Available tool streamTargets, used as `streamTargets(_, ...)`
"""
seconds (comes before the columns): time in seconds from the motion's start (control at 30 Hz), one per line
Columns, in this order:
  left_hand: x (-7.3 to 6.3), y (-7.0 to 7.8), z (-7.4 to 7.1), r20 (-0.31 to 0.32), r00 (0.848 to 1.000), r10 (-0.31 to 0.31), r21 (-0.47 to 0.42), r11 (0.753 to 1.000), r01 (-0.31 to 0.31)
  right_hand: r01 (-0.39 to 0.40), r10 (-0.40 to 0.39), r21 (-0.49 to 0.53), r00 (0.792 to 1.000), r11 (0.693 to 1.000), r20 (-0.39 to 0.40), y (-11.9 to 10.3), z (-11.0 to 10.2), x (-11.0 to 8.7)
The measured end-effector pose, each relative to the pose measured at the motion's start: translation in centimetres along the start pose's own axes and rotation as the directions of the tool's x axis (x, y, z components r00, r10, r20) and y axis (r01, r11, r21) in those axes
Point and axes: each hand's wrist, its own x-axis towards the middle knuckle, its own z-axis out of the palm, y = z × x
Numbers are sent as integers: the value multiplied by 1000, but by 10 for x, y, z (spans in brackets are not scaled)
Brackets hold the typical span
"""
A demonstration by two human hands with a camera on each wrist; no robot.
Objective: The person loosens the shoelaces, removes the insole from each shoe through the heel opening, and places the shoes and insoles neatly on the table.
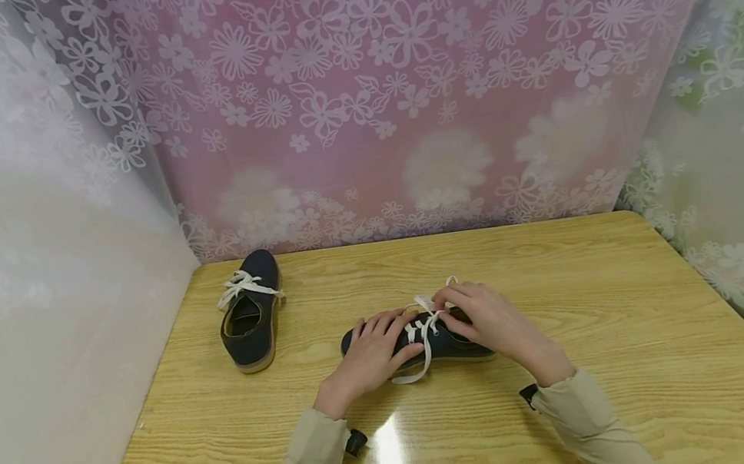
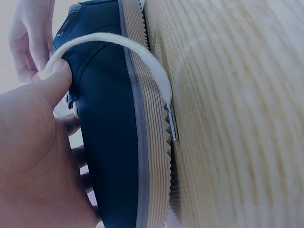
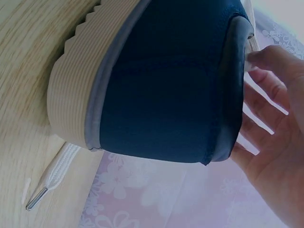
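Note:
A dark navy lace-up shoe (image 1: 466,350) lies sideways on the table, its toe to the left and its heel to the right. Over its front part my left hand (image 1: 374,352) holds it, fingers across the top and thumb on the near side by the laces. My right hand (image 1: 491,322) is above the shoe's opening and pinches the white shoelace (image 1: 426,349) between thumb and fingertips. One lace end with a metal tip (image 2: 172,124) hangs down over the near side. Another lace end (image 3: 54,178) shows beyond the heel in the right wrist view.
A second navy shoe (image 1: 254,347) with white laces stands at the table's left, toe pointing away. The wooden table (image 1: 638,354) ends at a pink flowered curtain (image 1: 368,147) at the back. Pale sheets hang on both sides.

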Motion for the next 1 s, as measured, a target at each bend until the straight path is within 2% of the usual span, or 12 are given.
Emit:
streamTargets(0.2,0,1,0,-1,1000,3,-9,1000,-3,6,-6,15,1000,1000,-15,0,-2,0)
streamTargets(0.33,-1,1,0,0,1000,4,-15,1000,-4,36,-36,-10,996,999,-83,0,-5,0)
streamTargets(0.47,-1,2,-1,-7,1000,6,-15,1000,-6,55,-65,-58,977,997,-201,1,-7,2)
streamTargets(0.63,-1,1,-1,-14,1000,12,-13,1000,-12,38,-52,-52,950,998,-306,-2,-13,4)
streamTargets(1.0,-1,1,0,-13,1000,8,-10,1000,-8,-4,-12,-40,922,999,-387,-6,-20,3)
